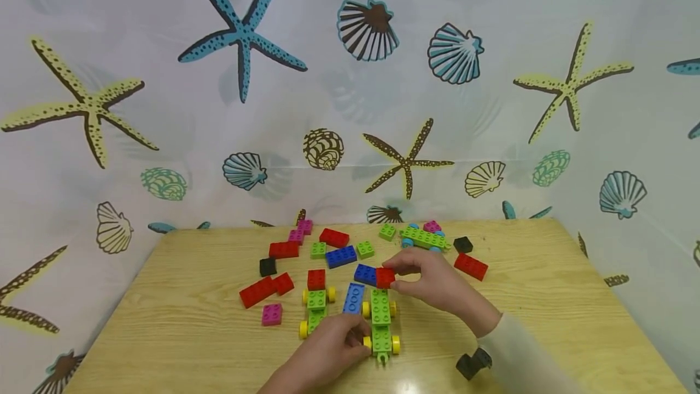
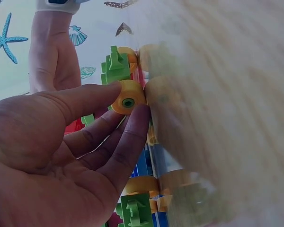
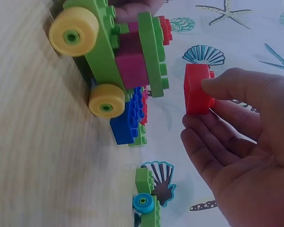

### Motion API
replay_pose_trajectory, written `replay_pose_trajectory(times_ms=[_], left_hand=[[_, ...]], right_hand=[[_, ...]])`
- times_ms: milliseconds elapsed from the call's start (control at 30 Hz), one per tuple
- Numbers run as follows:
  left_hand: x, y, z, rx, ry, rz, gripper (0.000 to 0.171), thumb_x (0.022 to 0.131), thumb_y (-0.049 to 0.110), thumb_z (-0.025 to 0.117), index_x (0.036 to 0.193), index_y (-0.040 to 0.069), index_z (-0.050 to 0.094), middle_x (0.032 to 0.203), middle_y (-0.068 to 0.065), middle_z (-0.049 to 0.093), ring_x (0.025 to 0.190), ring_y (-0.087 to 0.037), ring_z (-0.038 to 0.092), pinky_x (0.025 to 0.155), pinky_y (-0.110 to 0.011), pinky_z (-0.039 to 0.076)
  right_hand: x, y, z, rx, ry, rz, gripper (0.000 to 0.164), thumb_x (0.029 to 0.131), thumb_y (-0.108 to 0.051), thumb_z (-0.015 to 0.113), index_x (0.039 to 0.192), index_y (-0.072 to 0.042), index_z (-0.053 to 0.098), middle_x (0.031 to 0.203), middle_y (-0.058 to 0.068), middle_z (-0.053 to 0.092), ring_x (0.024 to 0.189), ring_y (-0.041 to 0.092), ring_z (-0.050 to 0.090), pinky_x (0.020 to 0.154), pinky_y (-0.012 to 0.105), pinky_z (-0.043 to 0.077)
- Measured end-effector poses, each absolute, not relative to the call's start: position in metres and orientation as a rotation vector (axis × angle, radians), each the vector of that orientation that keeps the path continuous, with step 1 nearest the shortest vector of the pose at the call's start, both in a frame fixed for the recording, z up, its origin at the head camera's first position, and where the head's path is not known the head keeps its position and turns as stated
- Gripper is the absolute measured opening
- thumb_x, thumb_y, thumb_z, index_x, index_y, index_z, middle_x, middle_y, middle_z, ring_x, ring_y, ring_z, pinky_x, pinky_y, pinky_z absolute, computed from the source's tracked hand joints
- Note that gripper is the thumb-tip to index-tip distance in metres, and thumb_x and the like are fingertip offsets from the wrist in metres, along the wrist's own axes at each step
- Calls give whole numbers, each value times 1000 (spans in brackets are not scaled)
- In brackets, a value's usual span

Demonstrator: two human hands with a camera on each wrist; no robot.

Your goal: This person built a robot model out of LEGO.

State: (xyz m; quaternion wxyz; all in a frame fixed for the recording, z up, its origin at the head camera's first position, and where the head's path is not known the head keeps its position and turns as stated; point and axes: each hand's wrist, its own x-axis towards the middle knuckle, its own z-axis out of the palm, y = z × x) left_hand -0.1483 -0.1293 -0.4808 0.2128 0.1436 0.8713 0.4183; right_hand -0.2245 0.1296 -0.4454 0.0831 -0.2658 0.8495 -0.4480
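My right hand (image 1: 434, 278) pinches a small red brick (image 1: 385, 278) between thumb and fingers, above the far end of a green toy car (image 1: 381, 316). In the right wrist view a gap separates the red brick (image 3: 197, 90) from the car, which carries a magenta brick (image 3: 131, 61) with a green brick (image 3: 151, 54) on top. My left hand (image 1: 335, 348) holds the same car at its near left yellow wheel (image 2: 128, 98), thumb on one side and fingers on the other. Left of it stands a second green car (image 1: 316, 315) with yellow wheels and a red brick (image 1: 316, 279).
Between the cars lies a light blue brick (image 1: 353, 298). Loose bricks are spread behind and leftward, including a blue brick (image 1: 341, 256) and a magenta one (image 1: 271, 315). A blue-wheeled green base (image 1: 424, 238) stands at the back; black pieces (image 1: 473, 363) lie by the right sleeve.
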Motion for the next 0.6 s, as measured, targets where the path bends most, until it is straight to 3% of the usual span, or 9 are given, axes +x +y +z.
replay_pose_trajectory(times_ms=[300, 600], left_hand=[[-149, -130, -482, 414, 2429, 1159, 17, 101, 14, 84, 116, 10, 78, 108, 0, 76, 93, -15, 69, 83, -38, 63], [-149, -130, -482, 415, 2433, 1145, 18, 100, 14, 85, 116, 9, 78, 108, 0, 76, 92, -15, 69, 84, -39, 64]], right_hand=[[-215, 125, -459, -730, 2488, -1339, 31, 103, -17, 81, 134, -15, 80, 131, 4, 77, 125, 35, 74, 113, 58, 60], [-210, 125, -461, -782, 2481, -1327, 33, 104, -22, 80, 136, -15, 79, 132, 4, 76, 127, 37, 74, 114, 61, 59]])
